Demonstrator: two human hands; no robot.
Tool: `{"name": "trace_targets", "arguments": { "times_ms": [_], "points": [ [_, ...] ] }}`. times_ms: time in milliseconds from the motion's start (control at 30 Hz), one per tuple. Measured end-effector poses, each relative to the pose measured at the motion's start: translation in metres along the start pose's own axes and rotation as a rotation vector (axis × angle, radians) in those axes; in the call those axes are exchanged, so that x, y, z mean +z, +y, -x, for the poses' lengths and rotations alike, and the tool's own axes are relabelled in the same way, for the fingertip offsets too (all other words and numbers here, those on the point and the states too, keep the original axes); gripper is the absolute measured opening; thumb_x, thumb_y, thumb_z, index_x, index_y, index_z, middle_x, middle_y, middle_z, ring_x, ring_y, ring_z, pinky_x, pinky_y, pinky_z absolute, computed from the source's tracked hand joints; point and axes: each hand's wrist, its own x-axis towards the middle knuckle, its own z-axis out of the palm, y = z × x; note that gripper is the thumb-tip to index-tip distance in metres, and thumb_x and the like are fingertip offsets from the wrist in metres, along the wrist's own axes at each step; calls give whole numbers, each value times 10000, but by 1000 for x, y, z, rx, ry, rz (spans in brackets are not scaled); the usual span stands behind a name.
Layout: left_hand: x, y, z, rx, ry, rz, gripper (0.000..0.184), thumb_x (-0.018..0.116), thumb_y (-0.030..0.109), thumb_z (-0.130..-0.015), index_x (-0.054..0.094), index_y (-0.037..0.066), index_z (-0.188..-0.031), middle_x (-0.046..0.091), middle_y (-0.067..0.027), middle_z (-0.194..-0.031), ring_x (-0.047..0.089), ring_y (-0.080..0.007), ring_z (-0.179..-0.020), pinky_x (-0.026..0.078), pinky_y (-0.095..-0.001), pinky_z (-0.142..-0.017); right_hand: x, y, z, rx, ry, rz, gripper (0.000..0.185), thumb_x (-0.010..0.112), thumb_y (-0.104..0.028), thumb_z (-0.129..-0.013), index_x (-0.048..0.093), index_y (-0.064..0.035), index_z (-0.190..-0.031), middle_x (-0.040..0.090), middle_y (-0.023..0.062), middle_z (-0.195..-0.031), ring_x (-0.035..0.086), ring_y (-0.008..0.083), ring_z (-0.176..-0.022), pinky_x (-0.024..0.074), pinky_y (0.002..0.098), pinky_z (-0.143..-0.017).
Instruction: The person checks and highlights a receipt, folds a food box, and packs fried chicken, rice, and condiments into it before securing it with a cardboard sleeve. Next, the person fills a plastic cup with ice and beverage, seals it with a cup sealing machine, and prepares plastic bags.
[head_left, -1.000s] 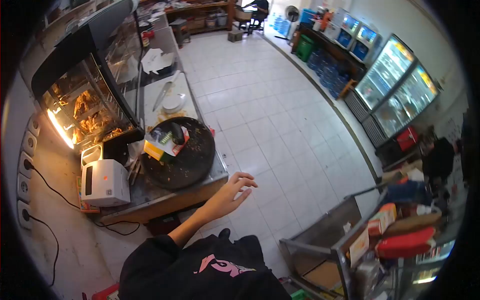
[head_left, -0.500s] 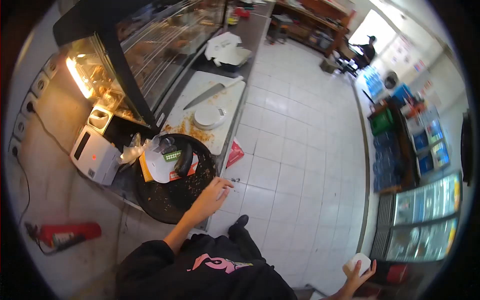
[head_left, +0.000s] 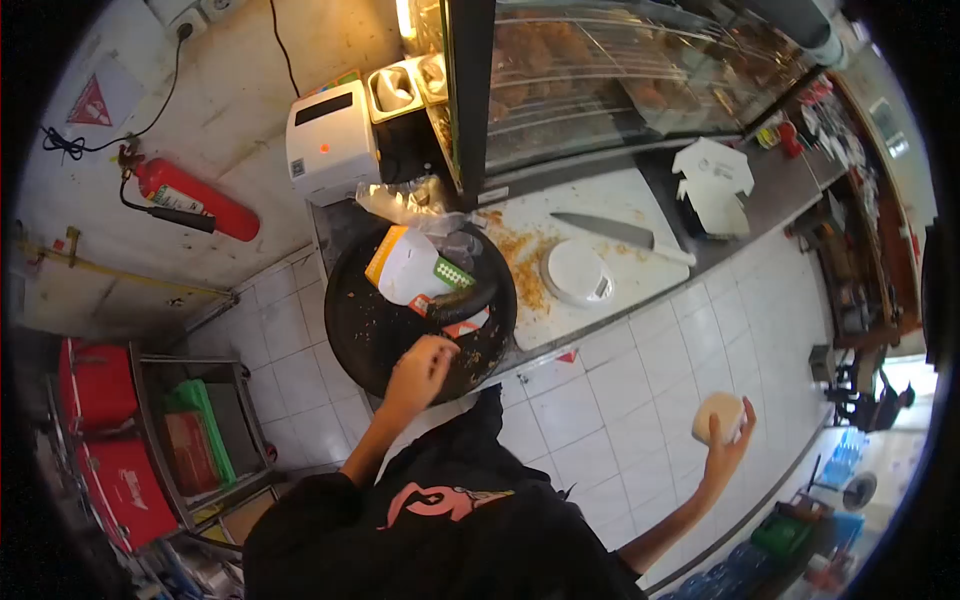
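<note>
My left hand hovers at the near edge of a large round black tray, fingers loosely bent and nothing visible in them. On the tray lie an orange-and-white carton, a green patterned piece, a black curved item and crumbs. Held out to the right over the floor, my right hand grips a pale rounded block-like object; its kind is unclear. A knife and a round white scale rest on a crumb-strewn white cutting board.
Behind the board stands a glass food display case. A white printer-like machine is left of it, and an opened white box sits farther right. A red fire extinguisher is by the wall. A person sits at far right.
The view has swung left toward the counter and wall. My right hand, still gripping the pale object, now appears higher and nearer the counter. My left hand stays by the tray.
</note>
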Motion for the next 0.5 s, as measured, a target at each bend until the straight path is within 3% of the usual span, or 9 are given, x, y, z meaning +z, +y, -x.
{"name": "trace_targets", "arguments": {
  "times_ms": [67,133,167,267,367,400,467,500],
  "points": [
    [-15,5,-38,66,274,-246,107,520,86,-862,590,27,-916,598,-141,-859,598,-308,-778,473,-363,-681,33,1,-47,-106,-195,-88,540,685,-209,-769,469,-102,-1253,483,144,-1212,455,279,-1113,376,404,-941],
    [-29,-1,-80,57,535,-232,86,522,59,-845,579,4,-881,601,-157,-865,595,-310,-771,465,-364,-680,53,-9,-81,-104,-307,-169,561,698,-210,-753,469,-109,-1256,512,157,-1192,477,298,-1102,404,411,-915],
    [-41,-6,-104,235,657,-305,89,518,61,-852,570,-7,-878,606,-145,-882,596,-303,-758,467,-357,-677,61,-24,-93,-78,-348,-172,567,702,-213,-748,470,-110,-1255,510,165,-1197,474,308,-1114,405,417,-916],
    [-66,-25,-168,124,809,-330,156,512,150,-894,543,3,-939,566,-119,-896,592,-233,-746,471,-344,-673,81,-14,-156,-169,-362,-11,563,703,-216,-745,473,-115,-1249,506,175,-1207,477,329,-1121,413,427,-910],
    [-82,-86,-219,33,952,-667,414,629,245,-828,444,22,-1124,568,-150,-876,594,-250,-671,497,-347,-618,105,-1,-229,-331,-348,43,558,699,-217,-745,473,-120,-1247,513,182,-1183,475,347,-1120,413,434,-903],
    [-84,-104,-225,10,971,-672,414,629,245,-828,444,22,-1124,568,-150,-876,594,-250,-671,497,-347,-618,115,1,-255,-374,-322,132,573,701,-200,-733,466,-122,-1250,521,186,-1140,475,356,-1103,400,430,-907],
    [-89,-132,-234,-347,761,-61,608,733,221,-733,376,9,-1178,598,-167,-853,608,-227,-650,528,-346,-574,138,9,-310,-472,-323,121,586,706,-194,-723,463,-124,-1252,522,190,-1131,477,359,-1089,394,429,-907],
    [-92,-151,-234,-289,768,-34,713,777,162,-673,332,-4,-1206,624,-172,-855,615,-199,-648,545,-333,-549,148,17,-337,-542,-303,119,599,711,-188,-712,459,-126,-1253,523,193,-1123,478,362,-1075,389,427,-907]
  ]
}}
